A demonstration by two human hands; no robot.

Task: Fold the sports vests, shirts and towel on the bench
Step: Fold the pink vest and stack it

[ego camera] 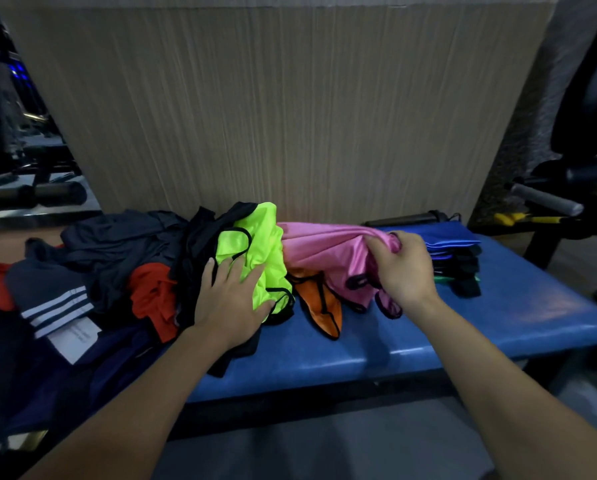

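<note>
A heap of unfolded clothes covers the left half of the blue padded bench (pixel 428 327). My left hand (pixel 231 299) lies flat with spread fingers on a neon yellow vest (pixel 259 244) at the heap's right edge. My right hand (pixel 402 268) grips a bunched pink vest (pixel 324 251), stretched between the heap and my hand. An orange vest (pixel 319 304) lies under the pink one. A red garment (pixel 151 296) and dark shirts (pixel 117 244) sit further left. A stack of folded vests (pixel 453 258), blue on top, rests at the bench's far right.
A beige ribbed wall panel (pixel 290 116) stands right behind the bench. A dark cylinder (pixel 404 219) lies along the bench's back edge. Gym equipment with a grey padded bar (pixel 543 199) stands to the right, more machines at far left.
</note>
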